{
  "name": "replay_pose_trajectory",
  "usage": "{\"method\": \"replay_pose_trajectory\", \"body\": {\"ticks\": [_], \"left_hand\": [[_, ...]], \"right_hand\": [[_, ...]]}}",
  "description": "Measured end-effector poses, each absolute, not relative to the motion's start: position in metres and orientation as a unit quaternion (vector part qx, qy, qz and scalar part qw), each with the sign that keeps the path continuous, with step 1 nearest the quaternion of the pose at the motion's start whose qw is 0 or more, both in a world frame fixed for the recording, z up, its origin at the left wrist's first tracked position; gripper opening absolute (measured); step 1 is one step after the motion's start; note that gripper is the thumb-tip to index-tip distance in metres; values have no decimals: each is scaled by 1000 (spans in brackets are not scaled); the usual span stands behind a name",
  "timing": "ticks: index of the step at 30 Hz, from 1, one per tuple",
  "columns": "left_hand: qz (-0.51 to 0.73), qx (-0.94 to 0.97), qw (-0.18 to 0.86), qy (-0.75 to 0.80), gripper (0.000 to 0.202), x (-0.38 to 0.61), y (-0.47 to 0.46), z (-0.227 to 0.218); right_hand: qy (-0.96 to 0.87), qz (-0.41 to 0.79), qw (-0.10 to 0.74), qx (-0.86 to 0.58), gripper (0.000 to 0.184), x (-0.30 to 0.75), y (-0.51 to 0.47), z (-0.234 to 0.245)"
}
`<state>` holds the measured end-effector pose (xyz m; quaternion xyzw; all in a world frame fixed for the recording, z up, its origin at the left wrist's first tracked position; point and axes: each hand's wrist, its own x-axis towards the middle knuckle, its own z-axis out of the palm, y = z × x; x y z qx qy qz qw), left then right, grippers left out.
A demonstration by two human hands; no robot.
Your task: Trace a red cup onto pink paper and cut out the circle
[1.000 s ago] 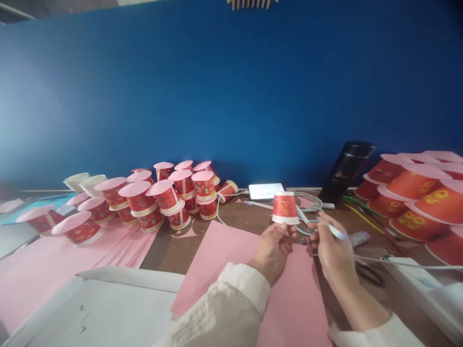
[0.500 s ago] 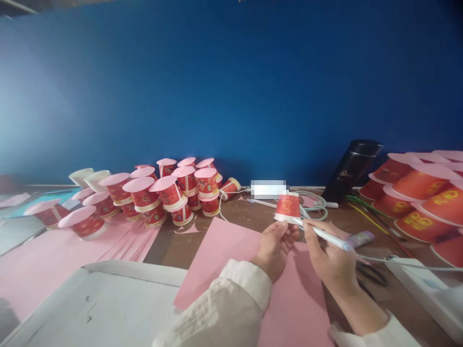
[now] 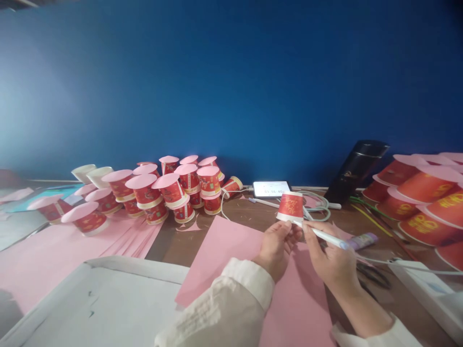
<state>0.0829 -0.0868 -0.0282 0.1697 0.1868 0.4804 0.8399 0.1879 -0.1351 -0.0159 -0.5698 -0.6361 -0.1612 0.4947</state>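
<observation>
My left hand (image 3: 277,246) is closed, its fingertips pinching the white rim of a red paper cup (image 3: 290,206) with gold print. The cup is upside down, wide rim below, raised over a sheet of pink paper (image 3: 235,250). A white pen (image 3: 330,237) is gripped in my right hand (image 3: 334,265). Its tip is at the cup's rim, close to my left fingertips; whether it touches is too small to tell.
Stacked red cups with pink paper discs (image 3: 173,190) stand left; more cups (image 3: 425,185) stand right. At the back are a lit phone (image 3: 271,189), a white cable (image 3: 320,212) and a tilted black flask (image 3: 358,168). A glue stick (image 3: 363,241), scissors (image 3: 374,275) and white tray (image 3: 137,303) are nearer.
The whole view has shifted slightly, with things appearing a little further right. Both hands keep the same grip, and the pen stays at the cup's rim.
</observation>
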Motion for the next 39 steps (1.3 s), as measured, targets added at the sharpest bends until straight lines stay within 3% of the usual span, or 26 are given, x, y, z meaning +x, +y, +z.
{"method": "replay_pose_trajectory", "body": {"ticks": [23,39], "left_hand": [[475,185,838,194,34,83,-87,-31],[478,162,838,209,28,81,-89,-25]], "right_hand": [[-626,-200,489,-574,19,182,-135,-14],[-617,-207,488,-582,19,184,-135,-12]]}}
